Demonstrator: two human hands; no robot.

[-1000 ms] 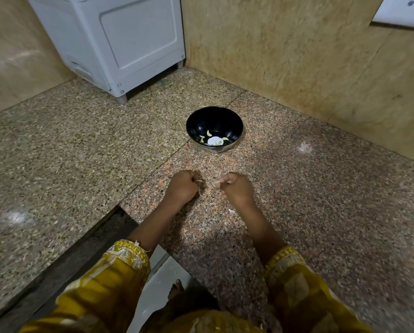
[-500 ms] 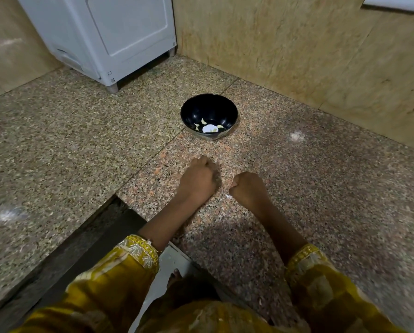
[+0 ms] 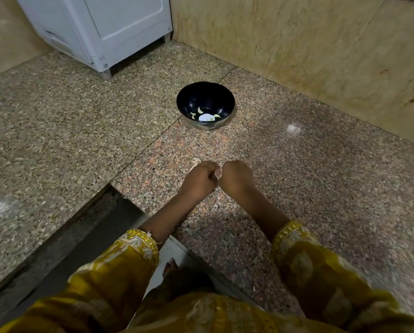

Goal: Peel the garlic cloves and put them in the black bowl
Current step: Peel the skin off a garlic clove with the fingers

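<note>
Speckled granite counter (image 3: 81, 140) meets a tan wall (image 3: 297, 56), white appliance (image 3: 105, 27) at the back. Left hand (image 3: 200, 177) and right hand (image 3: 237, 176) sit knuckle to knuckle, fingers curled onto a largely hidden garlic clove (image 3: 217, 173); black bowl (image 3: 205, 94) beyond them holds peeled cloves (image 3: 200, 110).

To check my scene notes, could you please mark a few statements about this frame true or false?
1. The black bowl holds peeled cloves. True.
2. The bowl lies tipped over. False: it stands upright on the granite counter.
3. The left hand and right hand meet at a small garlic clove. True.
4. Both hands reach into the bowl. False: they are above the counter, nearer the person.
</note>
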